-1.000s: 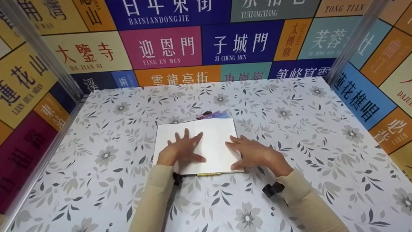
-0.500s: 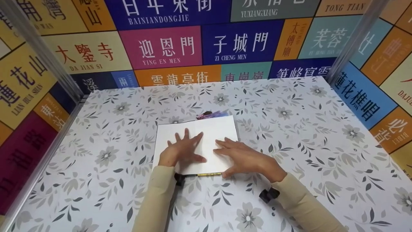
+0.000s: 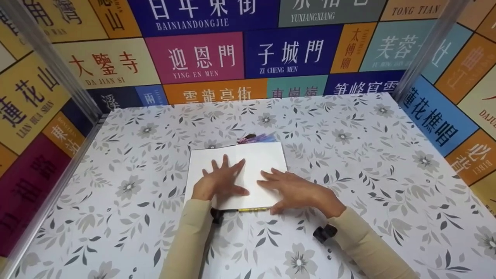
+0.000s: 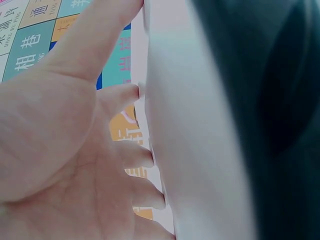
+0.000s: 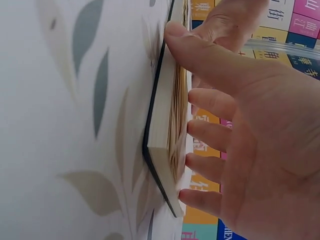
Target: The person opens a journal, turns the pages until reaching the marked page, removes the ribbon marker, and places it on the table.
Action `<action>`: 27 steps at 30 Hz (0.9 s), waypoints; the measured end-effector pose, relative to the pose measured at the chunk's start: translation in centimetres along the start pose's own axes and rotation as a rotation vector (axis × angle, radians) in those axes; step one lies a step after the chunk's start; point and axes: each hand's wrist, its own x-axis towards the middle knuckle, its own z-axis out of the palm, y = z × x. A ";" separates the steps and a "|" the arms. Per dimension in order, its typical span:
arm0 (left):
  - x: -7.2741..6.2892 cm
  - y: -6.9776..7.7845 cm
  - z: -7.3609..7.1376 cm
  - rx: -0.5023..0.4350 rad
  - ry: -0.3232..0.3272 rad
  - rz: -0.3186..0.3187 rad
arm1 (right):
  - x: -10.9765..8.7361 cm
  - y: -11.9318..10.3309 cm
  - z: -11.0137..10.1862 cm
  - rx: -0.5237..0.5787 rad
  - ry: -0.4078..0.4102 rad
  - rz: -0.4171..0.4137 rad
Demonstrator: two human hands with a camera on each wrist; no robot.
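An open notebook (image 3: 252, 155) with blank white pages lies in the middle of the head view. My left hand (image 3: 221, 180) rests on its left page with fingers spread; in the left wrist view, the fingertips (image 4: 159, 201) meet the paper. On the right page lies my right hand (image 3: 296, 190), its fingers reaching toward the fold and its thumb at the near edge. The right wrist view shows the notebook's thick page block (image 5: 167, 115) over a dark cover, with the thumb along that edge and the fingertips on the page.
A purple-blue tassel (image 3: 265, 137) with a dark bit sticks out beyond the notebook's far edge. A yellow strip (image 3: 254, 209) shows along the near edge. The table (image 3: 128, 228) has a floral cover. Walls with colourful sign panels (image 3: 193, 56) stand behind and at both sides.
My right hand has moved left, from the notebook's right edge further onto the right page. The page's far edge rose slightly over the tassel, then came back down. My left hand has stayed put.
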 end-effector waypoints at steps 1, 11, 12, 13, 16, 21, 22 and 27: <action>0.0 0.0 0.0 0.001 0.000 0.001 | -0.1 0.1 -0.1 -0.002 -0.005 -0.006; 0.1 -0.1 0.0 -0.017 -0.009 0.004 | -0.9 0.5 -1.0 0.085 -0.054 -0.071; 0.1 -0.1 0.0 -0.019 -0.010 0.003 | -0.9 0.5 -1.0 0.095 -0.060 -0.072; 0.2 -0.2 0.0 -0.019 -0.009 0.004 | -0.9 0.6 -1.1 0.097 -0.062 -0.075; 0.2 -0.2 0.0 -0.010 -0.003 0.010 | -1.0 0.7 -1.3 0.101 -0.061 -0.101; 0.1 -0.1 0.0 0.006 0.007 0.019 | -1.0 1.2 -1.6 0.131 -0.021 -0.114; 0.1 -0.1 0.0 0.009 0.005 0.018 | -1.0 1.3 -1.7 0.136 -0.002 -0.112; 0.2 -0.1 0.0 0.022 -0.001 0.018 | -0.8 2.5 -1.8 0.152 0.129 -0.102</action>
